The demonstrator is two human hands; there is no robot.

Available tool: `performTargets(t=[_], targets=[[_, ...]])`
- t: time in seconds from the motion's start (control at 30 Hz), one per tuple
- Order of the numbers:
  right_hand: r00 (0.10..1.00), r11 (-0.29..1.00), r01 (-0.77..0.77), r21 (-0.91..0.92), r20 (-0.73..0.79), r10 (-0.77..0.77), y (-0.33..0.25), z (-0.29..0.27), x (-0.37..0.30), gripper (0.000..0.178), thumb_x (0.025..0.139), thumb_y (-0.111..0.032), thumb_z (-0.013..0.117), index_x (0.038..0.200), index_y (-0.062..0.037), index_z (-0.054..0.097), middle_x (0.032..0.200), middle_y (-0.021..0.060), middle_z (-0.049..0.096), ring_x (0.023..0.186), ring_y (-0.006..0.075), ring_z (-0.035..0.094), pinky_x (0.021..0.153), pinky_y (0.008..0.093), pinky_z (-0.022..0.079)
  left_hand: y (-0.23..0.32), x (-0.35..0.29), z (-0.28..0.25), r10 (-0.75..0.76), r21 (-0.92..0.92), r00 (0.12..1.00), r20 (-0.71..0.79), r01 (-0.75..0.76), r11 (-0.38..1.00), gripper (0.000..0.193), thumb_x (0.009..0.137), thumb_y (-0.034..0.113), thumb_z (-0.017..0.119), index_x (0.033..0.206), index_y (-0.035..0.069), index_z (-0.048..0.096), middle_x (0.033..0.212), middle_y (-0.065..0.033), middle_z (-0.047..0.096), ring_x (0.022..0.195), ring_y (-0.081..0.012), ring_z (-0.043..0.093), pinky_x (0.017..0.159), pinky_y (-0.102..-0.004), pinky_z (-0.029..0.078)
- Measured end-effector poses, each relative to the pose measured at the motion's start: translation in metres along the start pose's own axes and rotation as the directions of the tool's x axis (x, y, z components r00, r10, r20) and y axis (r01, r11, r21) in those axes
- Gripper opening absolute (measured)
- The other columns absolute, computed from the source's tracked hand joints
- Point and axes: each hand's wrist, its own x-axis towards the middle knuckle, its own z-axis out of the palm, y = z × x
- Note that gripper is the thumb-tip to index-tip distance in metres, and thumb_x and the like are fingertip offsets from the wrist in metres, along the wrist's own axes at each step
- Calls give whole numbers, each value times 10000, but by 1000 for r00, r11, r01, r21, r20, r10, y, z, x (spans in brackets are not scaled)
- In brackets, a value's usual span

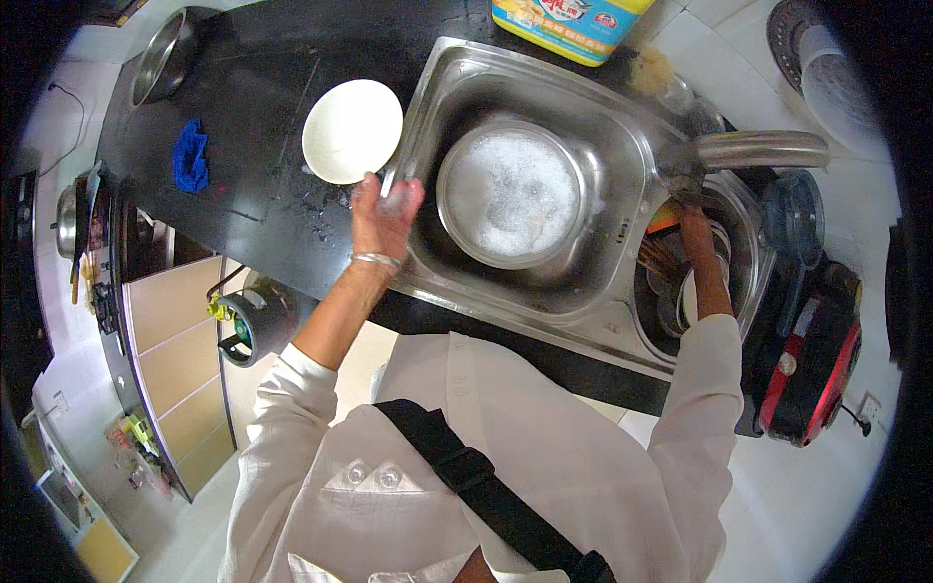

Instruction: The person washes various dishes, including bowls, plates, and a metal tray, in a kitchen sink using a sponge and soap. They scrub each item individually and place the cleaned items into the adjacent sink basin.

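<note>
My left hand [382, 216] is wet, its fingers apart, at the left rim of the steel sink [486, 291]. Just beyond its fingertips a white bowl [353, 131] lies on the dark counter; whether they touch is unclear. In the large basin stands a round metal basin [445, 209] filled with white suds [515, 189]. My right hand [694, 225] reaches into the small round basin at the right, below the tap [758, 150]. Around it are chopsticks [659, 258], a pale bowl [689, 299] and an orange item [665, 218]. The right fingers are mostly hidden.
A blue cloth [190, 155] and a metal pan [163, 58] lie on the left counter [253, 87]. Behind the sink stands a yellow-and-blue jug [573, 27]. Right of it are a clear bluish container [792, 219] and a red-and-black appliance [812, 360]. A gas cylinder [262, 321] stands below.
</note>
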Motion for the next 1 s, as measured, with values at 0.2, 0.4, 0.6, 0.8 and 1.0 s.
performTargets(t=[0.2, 0.4, 0.6, 0.8, 1.0], targets=[[957, 944, -267, -194, 61, 283, 19, 23, -4, 210, 768, -47, 411, 924, 6, 543, 924, 185, 525, 881, 320, 503, 794, 395, 410, 38, 33, 6, -136, -83, 987, 85, 143, 986, 487, 842, 163, 457, 1225, -35, 229, 1211, -272, 311, 1100, -398, 377, 905, -445, 405], [906, 880, -419, -221, -171, 388, -47, -51, 8, 163, 746, -56, 474, 871, -3, 564, 856, 160, 548, 845, 289, 524, 728, 394, 420, 42, 39, 3, 6, 92, 999, -36, -3, 996, 442, 767, -67, 345, 1195, -75, 239, 1162, -256, 376, 1057, -415, 413, 864, -482, 429], [937, 935, -342, -87, -102, 334, -145, -107, -11, 154, 736, -79, 493, 864, -28, 562, 812, 139, 552, 764, 298, 535, 665, 385, 435, 36, -10, 47, 27, 520, 978, 208, -133, 844, 502, 670, -10, 434, 1145, -95, 293, 1062, -225, 459, 894, -326, 548, 682, -373, 537], [999, 757, -45, 652, 6, 54, -235, -62, 43, 262, 704, -62, 553, 964, -30, 540, 966, 154, 494, 887, 312, 494, 778, 363, 419, -33, 6, 61, -148, 785, 983, 111, 5, 619, 509, 712, 9, 404, 1200, 79, 278, 1012, -203, 520, 858, -345, 567, 602, -387, 545], [941, 849, -336, 408, 179, 286, -294, 43, 104, 465, 762, -240, 540, 1177, -71, 418, 1284, 204, 278, 1153, 468, 231, 932, 535, 243, -80, 39, 32, 25, 875, 927, 373, -343, -341, 531, 689, -16, 432, 1183, 123, 297, 929, -266, 522, 838, -435, 517, 758, -479, 409]])
